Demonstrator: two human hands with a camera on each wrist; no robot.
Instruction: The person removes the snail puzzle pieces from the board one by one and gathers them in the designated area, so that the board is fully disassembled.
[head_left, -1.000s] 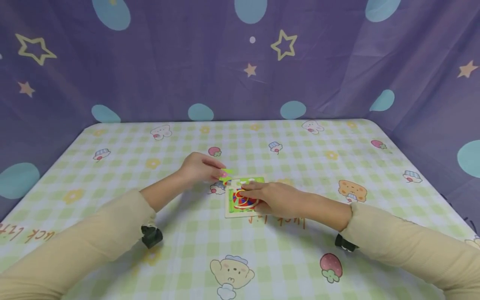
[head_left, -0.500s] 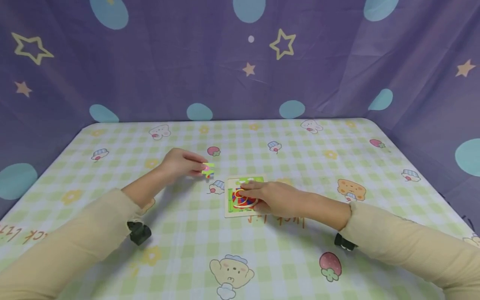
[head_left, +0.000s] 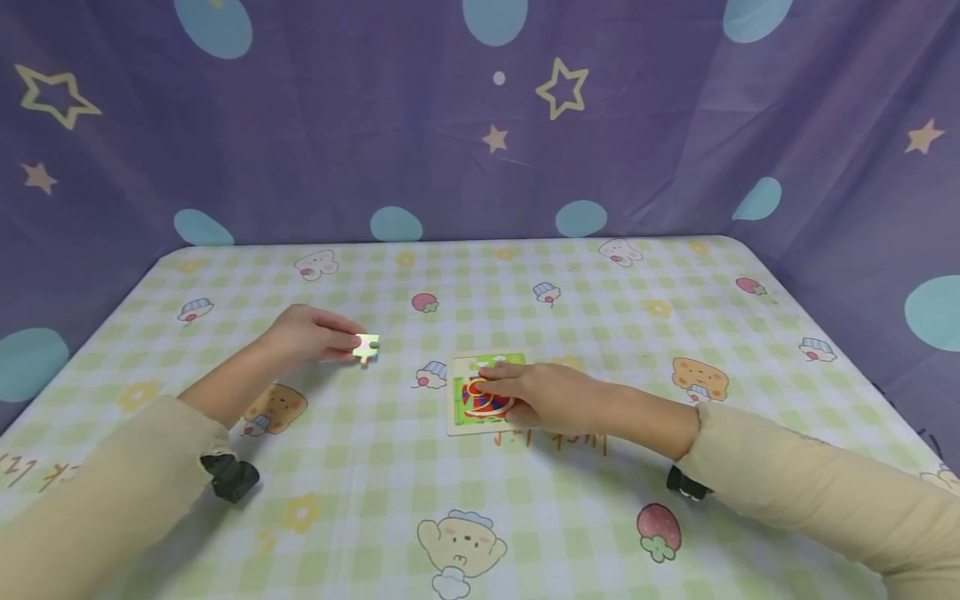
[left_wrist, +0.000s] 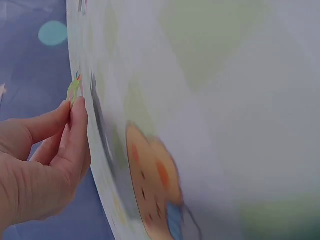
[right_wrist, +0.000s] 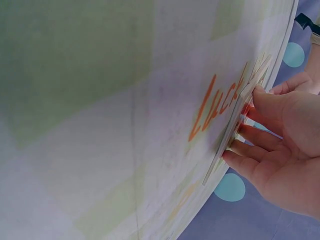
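In the head view, my left hand [head_left: 309,335] pinches a small jigsaw puzzle piece [head_left: 367,345] between thumb and fingers, to the left of the puzzle board. The piece is mostly pale green and pink, and a shadow falls on the cloth below it in the left wrist view. My right hand [head_left: 557,395] rests on the square puzzle board [head_left: 453,417], covering its right part. In the right wrist view the fingertips touch the board's face, with the thumb at its edge. A light wooden border frames the board's bright red, blue, yellow and green picture.
A green-and-white checked cloth [head_left: 375,517] with printed cakes, strawberries and bears covers the table. Behind it hangs a purple curtain [head_left: 420,125] with stars and blue dots. Dark devices sit under both cuffs, one at the left wrist [head_left: 231,478].
My left hand has carried the puzzle piece leftward from the board's upper left corner, turning it on the way. My right hand has stayed on the board.
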